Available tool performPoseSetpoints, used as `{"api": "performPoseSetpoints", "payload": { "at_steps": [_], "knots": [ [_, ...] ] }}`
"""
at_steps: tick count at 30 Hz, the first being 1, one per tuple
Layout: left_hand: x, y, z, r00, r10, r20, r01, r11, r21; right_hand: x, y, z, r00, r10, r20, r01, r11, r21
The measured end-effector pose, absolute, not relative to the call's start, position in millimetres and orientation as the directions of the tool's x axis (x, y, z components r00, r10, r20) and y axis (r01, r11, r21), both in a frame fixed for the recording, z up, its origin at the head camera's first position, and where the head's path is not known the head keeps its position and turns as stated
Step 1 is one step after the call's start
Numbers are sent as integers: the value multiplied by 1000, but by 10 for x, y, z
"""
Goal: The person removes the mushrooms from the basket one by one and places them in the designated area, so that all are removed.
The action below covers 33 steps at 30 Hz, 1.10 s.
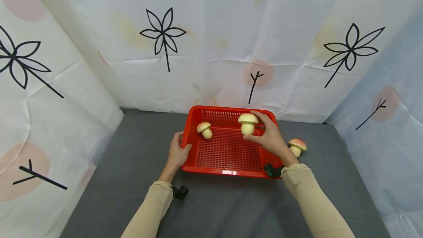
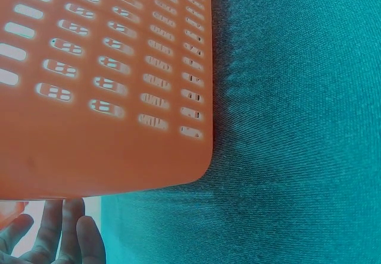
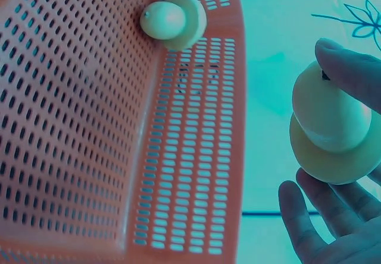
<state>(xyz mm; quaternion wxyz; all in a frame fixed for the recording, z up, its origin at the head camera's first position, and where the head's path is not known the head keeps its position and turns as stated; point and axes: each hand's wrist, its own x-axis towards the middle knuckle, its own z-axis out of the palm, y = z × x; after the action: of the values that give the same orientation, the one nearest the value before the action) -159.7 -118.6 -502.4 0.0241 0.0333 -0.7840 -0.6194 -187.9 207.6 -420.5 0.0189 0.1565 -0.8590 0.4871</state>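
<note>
A toy mushroom (image 1: 248,123) with a pale yellow cap and a thick cream stem is held up over the right-hand part of the red basket (image 1: 211,171), apart from the basket's floor. The right hand (image 1: 268,136) pinches it, thumb against the foot of the stem and fingers at the cap. Inside the basket, toward its back left corner, a second mushroom (image 1: 205,130) with a pinkish top lies tipped over. At the basket's left edge, the left hand (image 1: 177,152) grips the rim, its thumb on the near side and its fingers round the outside. Just outside the basket's right side, partly behind the right wrist, is a third mushroom (image 1: 297,147), its cap red and yellow. Two beige sleeves (image 1: 150,206) reach in from the front of the basket, a small black device (image 1: 180,192) at each wrist. Beneath and around the basket spreads a dark grey cloth (image 1: 132,164); behind it and to both its sides hangs white fabric (image 1: 214,36) printed with black-outlined flowers, twigs and pale pink circles.
</note>
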Motion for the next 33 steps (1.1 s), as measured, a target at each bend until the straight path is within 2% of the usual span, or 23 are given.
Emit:
{"api": "performPoseSetpoints", "payload": {
  "at_steps": [7,16,25,33],
  "knots": [
    [-1617,-1182,-5020,-997,-82,-10,-29,240,970,-1788,2294,-4173,-947,-217,238,-318,514,-797],
    [-1625,-1185,-5023,-997,-82,-12,-32,245,969,-1592,2571,-4182,-956,-163,244,-294,523,-800],
    [-1623,-1179,-5011,-997,-82,-3,-23,242,970,-1424,2855,-4186,-972,-87,219,-235,428,-873],
    [-1615,-1181,-5005,-997,-82,-4,-25,254,967,-1332,3046,-4211,-972,-15,234,-213,476,-853]
  ]
}}
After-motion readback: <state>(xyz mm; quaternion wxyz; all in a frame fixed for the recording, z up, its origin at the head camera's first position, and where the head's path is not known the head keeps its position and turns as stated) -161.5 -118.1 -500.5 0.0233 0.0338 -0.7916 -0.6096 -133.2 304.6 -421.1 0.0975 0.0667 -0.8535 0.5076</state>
